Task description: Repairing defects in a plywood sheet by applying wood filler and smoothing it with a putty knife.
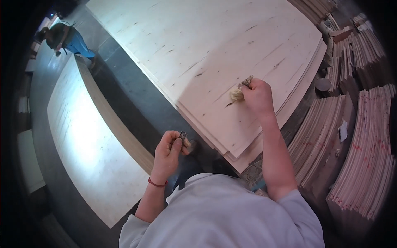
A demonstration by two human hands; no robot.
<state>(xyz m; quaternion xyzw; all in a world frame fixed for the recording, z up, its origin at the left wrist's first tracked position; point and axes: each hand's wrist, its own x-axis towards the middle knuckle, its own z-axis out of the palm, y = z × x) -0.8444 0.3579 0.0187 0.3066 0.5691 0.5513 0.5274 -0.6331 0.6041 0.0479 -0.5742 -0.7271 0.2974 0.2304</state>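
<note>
My right hand (258, 97) rests on the top sheet of a pale plywood stack (215, 49), near its front right corner. It grips a small worn tool (247, 80) and presses a lump of yellowish filler (236, 95) onto a dark crack in the wood. My left hand (168, 151) is raised in front of my chest, off the stack's edge. Its fingers are closed on a small dark object (183, 135) pinched at the thumb. A red band circles my left wrist.
Another plywood stack (87, 136) lies to the left across a dark floor gap (136, 95). Piles of thin veneer sheets (364, 140) stand edge-on at the right. A person in blue trousers (66, 39) stands at the far left.
</note>
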